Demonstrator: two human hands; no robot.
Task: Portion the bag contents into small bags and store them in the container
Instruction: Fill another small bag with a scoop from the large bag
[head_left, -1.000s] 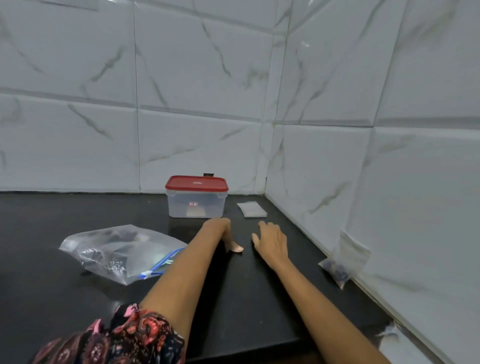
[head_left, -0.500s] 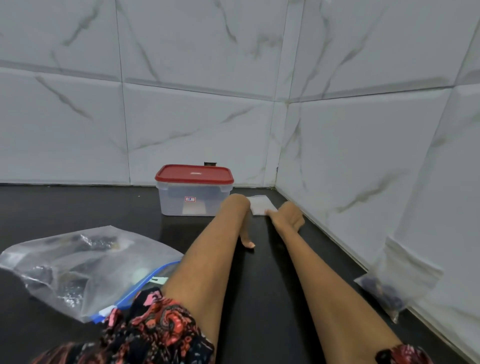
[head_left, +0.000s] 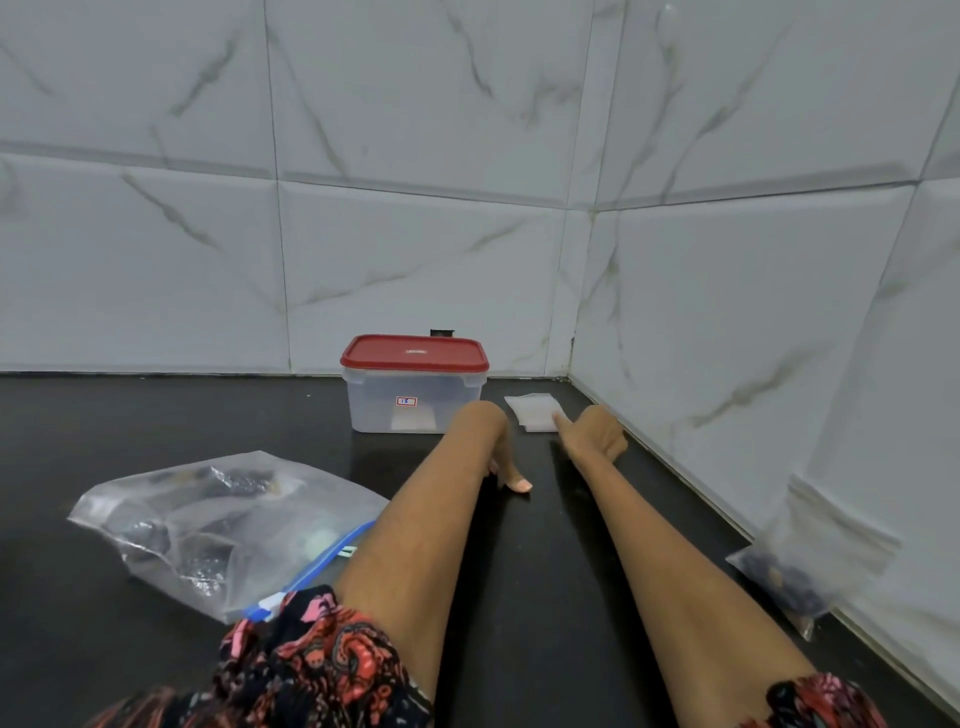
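Her right hand (head_left: 592, 434) pinched the stack of small bags (head_left: 532, 411) near the desk's (head_left: 78, 597) back corner; her left hand (head_left: 498, 457) rested fingertips down, holding nothing, before the red-lidded container (head_left: 414, 384).

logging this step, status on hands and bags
Right hand touching the stack of small bags. Left hand resting on counter. Container lid on. Nothing blocking.

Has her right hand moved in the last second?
Yes. The right hand has reached away from her toward the corner, now touching the stack of small bags beside the container.
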